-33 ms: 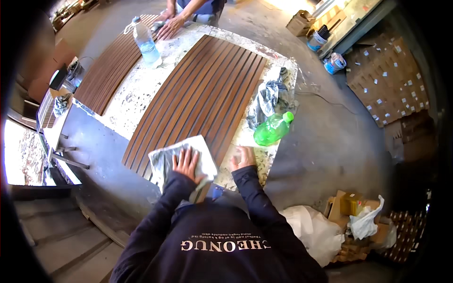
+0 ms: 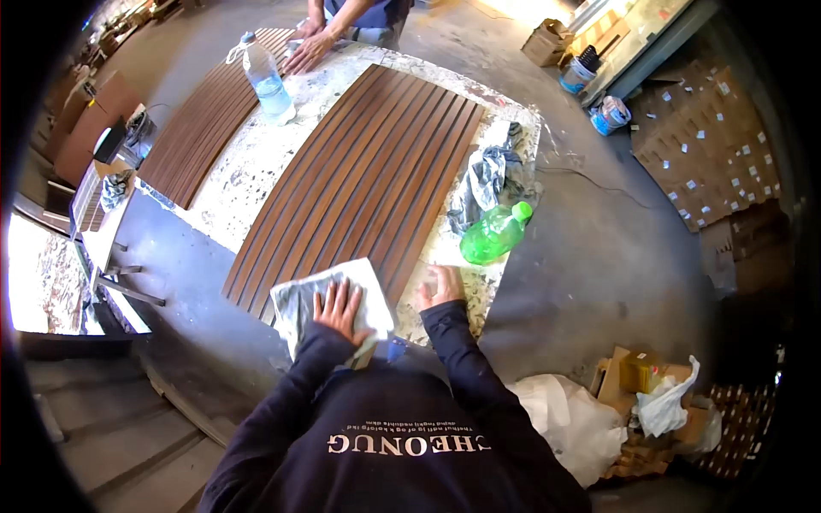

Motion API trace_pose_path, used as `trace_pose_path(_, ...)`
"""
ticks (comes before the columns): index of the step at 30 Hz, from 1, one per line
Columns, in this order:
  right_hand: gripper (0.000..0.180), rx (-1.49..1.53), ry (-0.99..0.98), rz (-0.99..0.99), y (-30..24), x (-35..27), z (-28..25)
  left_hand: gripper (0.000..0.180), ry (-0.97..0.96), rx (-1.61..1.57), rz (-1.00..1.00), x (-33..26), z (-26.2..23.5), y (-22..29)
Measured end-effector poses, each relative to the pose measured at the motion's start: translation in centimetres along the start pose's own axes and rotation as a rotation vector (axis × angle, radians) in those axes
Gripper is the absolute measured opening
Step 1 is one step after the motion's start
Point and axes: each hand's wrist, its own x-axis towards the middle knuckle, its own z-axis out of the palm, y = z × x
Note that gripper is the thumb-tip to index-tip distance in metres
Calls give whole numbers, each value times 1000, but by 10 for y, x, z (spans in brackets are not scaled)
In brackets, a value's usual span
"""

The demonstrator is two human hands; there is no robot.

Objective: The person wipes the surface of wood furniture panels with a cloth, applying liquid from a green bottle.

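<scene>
My left hand (image 2: 340, 312) lies flat with its fingers spread on a white and grey cloth (image 2: 295, 299). That cloth covers the near end of a brown slatted wood panel (image 2: 359, 171). Beside the panel's near right corner, my right hand (image 2: 441, 287) rests at the speckled table (image 2: 428, 329), its fingers loosely bent and apart, with nothing seen in it. A green bottle (image 2: 492, 238) lies tilted just beyond my right hand, and a crumpled grey rag (image 2: 486, 181) is behind it.
Across the table, another person's hands (image 2: 312, 51) are at a second slatted panel (image 2: 205, 120). A clear water bottle (image 2: 270, 90) stands between the panels. Paint buckets (image 2: 609, 115) and cardboard (image 2: 710, 145) are on the right; plastic wrap (image 2: 569, 419) lies at lower right.
My left hand and the cloth under it have slid slightly toward me along the panel. My right hand stays in place.
</scene>
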Motion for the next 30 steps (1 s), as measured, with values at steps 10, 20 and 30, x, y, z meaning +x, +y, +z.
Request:
trace_pose_path(10, 26, 171, 3, 50, 1, -2, -5, 91, 111, 64, -260, 48, -4, -12)
trace_pose_path(20, 39, 224, -98, 67, 13, 30, 7, 41, 286, -143, -122, -11, -9, 12)
trace_pose_path(30, 51, -81, -84, 2, 14, 72, 47, 18, 308, -85, -108, 125, -8, -54)
